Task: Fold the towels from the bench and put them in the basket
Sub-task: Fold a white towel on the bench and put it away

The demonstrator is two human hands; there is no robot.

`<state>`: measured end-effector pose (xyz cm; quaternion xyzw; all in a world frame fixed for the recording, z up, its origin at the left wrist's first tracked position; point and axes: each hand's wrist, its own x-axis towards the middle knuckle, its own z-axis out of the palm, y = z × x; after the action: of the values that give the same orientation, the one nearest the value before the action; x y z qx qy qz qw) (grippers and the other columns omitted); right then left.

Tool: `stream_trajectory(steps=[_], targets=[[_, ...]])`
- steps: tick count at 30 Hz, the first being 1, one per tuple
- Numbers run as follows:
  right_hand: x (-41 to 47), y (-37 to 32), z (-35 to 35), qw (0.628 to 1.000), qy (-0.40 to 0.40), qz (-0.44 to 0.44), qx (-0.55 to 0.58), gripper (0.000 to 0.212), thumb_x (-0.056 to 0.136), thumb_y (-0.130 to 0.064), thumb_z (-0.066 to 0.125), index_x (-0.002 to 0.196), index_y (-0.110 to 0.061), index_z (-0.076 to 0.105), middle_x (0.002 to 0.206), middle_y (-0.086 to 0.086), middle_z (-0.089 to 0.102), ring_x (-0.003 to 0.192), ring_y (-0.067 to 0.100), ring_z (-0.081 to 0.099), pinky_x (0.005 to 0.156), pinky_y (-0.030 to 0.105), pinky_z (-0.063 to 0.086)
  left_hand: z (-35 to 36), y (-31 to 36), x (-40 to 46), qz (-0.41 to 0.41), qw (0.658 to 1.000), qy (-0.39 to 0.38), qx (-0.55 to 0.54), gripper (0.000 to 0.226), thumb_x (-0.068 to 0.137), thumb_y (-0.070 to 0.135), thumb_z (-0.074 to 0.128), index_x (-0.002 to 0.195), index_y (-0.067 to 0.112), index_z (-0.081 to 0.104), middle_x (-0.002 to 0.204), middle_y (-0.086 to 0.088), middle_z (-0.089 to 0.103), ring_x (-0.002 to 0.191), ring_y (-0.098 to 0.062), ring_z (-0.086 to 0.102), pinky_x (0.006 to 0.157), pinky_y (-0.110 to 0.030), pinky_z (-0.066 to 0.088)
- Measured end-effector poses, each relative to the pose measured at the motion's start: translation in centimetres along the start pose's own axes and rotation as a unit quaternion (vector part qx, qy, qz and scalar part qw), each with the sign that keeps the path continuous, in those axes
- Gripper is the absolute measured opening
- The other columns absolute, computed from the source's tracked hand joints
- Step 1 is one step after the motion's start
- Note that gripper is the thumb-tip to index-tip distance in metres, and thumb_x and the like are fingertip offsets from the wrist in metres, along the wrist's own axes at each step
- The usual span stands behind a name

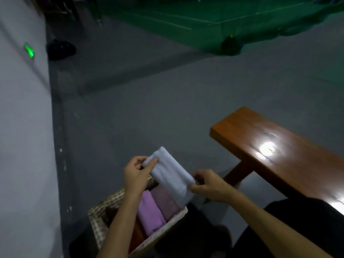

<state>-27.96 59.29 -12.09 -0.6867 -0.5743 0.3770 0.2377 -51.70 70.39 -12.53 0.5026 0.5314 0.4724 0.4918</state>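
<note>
Both hands' fingers (149, 162) seemingly pinch white towel (169, 175).

Brown wooden bench (290, 151) at the right, shiny, with a bright light spot near its middle. Grey floor (149, 112) under it. Down on the floor, near the bench's left end, a basket (101, 211) with folded towels (150, 213) inside.

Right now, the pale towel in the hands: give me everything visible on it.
The pale towel looks like soft terry cloth, bluish white, folded into a compact rectangle. It is tilted, its lower end dipping into the basket beside a folded mauve towel. The left hand pinches its upper corner; the right hand grips its lower right edge. Whether it touches the mauve one is unclear.
</note>
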Motion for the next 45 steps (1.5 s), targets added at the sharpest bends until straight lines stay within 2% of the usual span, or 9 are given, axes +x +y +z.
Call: stream_trajectory(steps=[7, 10, 13, 17, 22, 28, 32, 40, 45], targets=[[5.6, 2.1, 10.8, 0.995, -0.065, 0.077, 0.005, 0.032, 0.083, -0.035, 0.073, 0.067, -0.02, 0.049, 0.062, -0.009, 0.048, 0.056, 0.003, 0.042, 0.054, 0.023, 0.037, -5.3, -9.8, 3.3, -0.073, 0.994, 0.017, 0.084, 0.023, 0.081, 0.023, 0.091, 0.091, 0.014, 0.073, 0.08, -0.002, 0.078, 0.071, -0.012, 0.074, 0.062, -0.03, 0.059], [7.0, 3.9, 14.7, 0.99, -0.066, 0.127, -0.014, 0.017, 0.091, -0.026, 0.071, 0.084, -0.015, 0.06, 0.077, -0.005, 0.057, 0.068, 0.01, 0.055, 0.055, 0.016, 0.042, -6.0, -14.7, 4.4, -0.11, 0.984, 0.013, 0.141, 0.027, 0.079, 0.038, 0.092, 0.09, 0.022, 0.073, 0.082, 0.002, 0.077, 0.078, -0.017, 0.075, 0.072, -0.04, 0.062], [8.2, 5.7, 17.8, 0.981, -0.068, 0.181, 0.001, 0.02, 0.093, -0.024, 0.068, 0.103, -0.008, 0.063, 0.097, 0.008, 0.068, 0.089, 0.026, 0.069, 0.074, 0.036, 0.06, -5.2, -19.0, 5.6, -0.133, 0.975, 0.004, 0.178, 0.022, 0.082, 0.038, 0.088, 0.089, 0.026, 0.071, 0.082, 0.004, 0.075, 0.078, -0.019, 0.073, 0.068, -0.042, 0.061], [9.0, 7.4, 20.2, 0.979, -0.036, 0.201, -0.016, 0.027, 0.098, -0.022, 0.063, 0.122, -0.011, 0.063, 0.117, 0.007, 0.068, 0.099, 0.021, 0.065, 0.078, 0.025, 0.047, -3.5, -22.5, 6.8, -0.143, 0.968, -0.016, 0.208, 0.018, 0.085, 0.03, 0.086, 0.088, 0.023, 0.07, 0.084, 0.005, 0.073, 0.081, -0.016, 0.069, 0.068, -0.028, 0.051], [10.0, 9.2, 22.1, 0.98, -0.011, 0.2, -0.025, 0.007, 0.102, -0.02, 0.057, 0.109, -0.024, 0.056, 0.103, -0.004, 0.06, 0.087, 0.011, 0.059, 0.083, 0.032, 0.058, -1.5, -25.2, 7.8, -0.144, 0.959, -0.016, 0.245, 0.016, 0.089, 0.033, 0.082, 0.093, 0.022, 0.071, 0.088, 0.009, 0.073, 0.084, -0.011, 0.069, 0.072, -0.028, 0.055], [10.7, 9.7, 23.0, 0.978, -0.017, 0.203, -0.05, 0.029, 0.102, -0.022, 0.053, 0.131, -0.021, 0.059, 0.124, 0.001, 0.068, 0.116, 0.024, 0.065, 0.095, 0.04, 0.054, -1.5, -28.5, 7.3, -0.154, 0.949, -0.04, 0.271, 0.034, 0.096, 0.033, 0.075, 0.126, 0.017, 0.072, 0.114, -0.001, 0.077, 0.104, -0.02, 0.071, 0.093, -0.042, 0.06], [9.6, 9.9, 22.5, 0.987, -0.022, 0.155, -0.033, 0.034, 0.1, -0.016, 0.051, 0.132, -0.016, 0.061, 0.129, 0.001, 0.068, 0.117, 0.021, 0.064, 0.097, 0.033, 0.051, -1.5, -27.9, 7.1, -0.153, 0.956, -0.089, 0.234, 0.05, 0.092, 0.022, 0.08, 0.139, 0.017, 0.064, 0.116, 0.005, 0.074, 0.102, -0.008, 0.068, 0.093, -0.034, 0.059], [7.4, 9.3, 22.1, 0.99, 0.041, 0.135, 0.007, 0.031, 0.097, -0.011, 0.052, 0.123, -0.013, 0.068, 0.12, -0.002, 0.066, 0.105, 0.016, 0.066, 0.092, 0.035, 0.056, -1.8, -27.4, 4.2, 0.004, 0.873, -0.179, 0.453, 0.074, 0.086, 0.038, 0.084, 0.152, 0.025, 0.052, 0.165, -0.002, 0.028, 0.146, -0.021, 0.036, 0.118, -0.035, 0.04], [10.3, 9.3, 23.3, 0.976, -0.048, 0.194, 0.081, 0.021, 0.1, -0.021, 0.059, 0.113, -0.007, 0.068, 0.106, 0.004, 0.071, 0.099, 0.022, 0.066, 0.085, 0.029, 0.048, -0.6, -28.6, 3.9, -0.045, 0.834, -0.256, 0.486, 0.08, 0.088, 0.043, 0.08, 0.158, 0.027, 0.044, 0.175, -0.004, 0.01, 0.158, -0.027, 0.024, 0.126, -0.041, 0.029]])
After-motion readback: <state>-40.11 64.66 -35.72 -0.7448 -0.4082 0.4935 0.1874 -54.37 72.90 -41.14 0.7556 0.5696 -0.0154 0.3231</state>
